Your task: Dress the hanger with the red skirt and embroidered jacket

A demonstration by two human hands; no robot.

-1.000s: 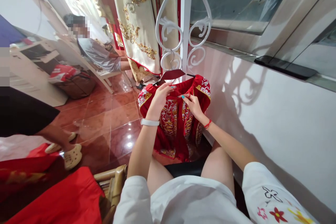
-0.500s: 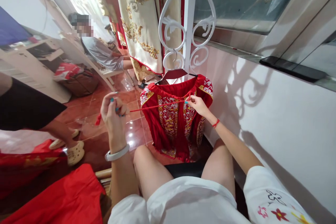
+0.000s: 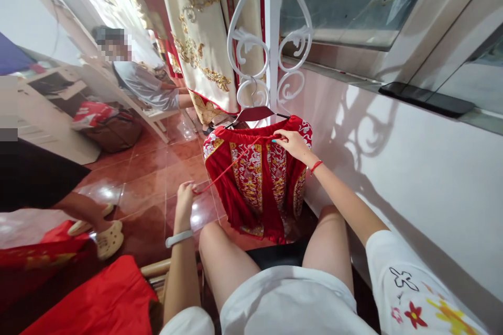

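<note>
A red embroidered skirt (image 3: 251, 183) with gold and white panels hangs before me from a dark red hanger (image 3: 257, 113). From its gathered waistband a thin red cord (image 3: 228, 168) runs slanting down to the left. My left hand (image 3: 184, 200), out in front of the floor tiles, is closed on the cord's lower part. At the waistband's right side, my right hand (image 3: 291, 145) pinches the cord where it meets the cloth. The fingers of the left hand are partly hidden behind its back.
The hanger hooks onto a white scrollwork metal rack (image 3: 272, 36). Cream garments with gold embroidery (image 3: 196, 26) hang behind it. Red cloth (image 3: 98, 298) lies at lower left. One person stands at left; another sits on a chair farther back. A white wall (image 3: 393, 178) borders the right.
My left hand has come down and a little right, so the cord now slants instead of running nearly level. My right hand has shifted slightly up and left along with the view.
</note>
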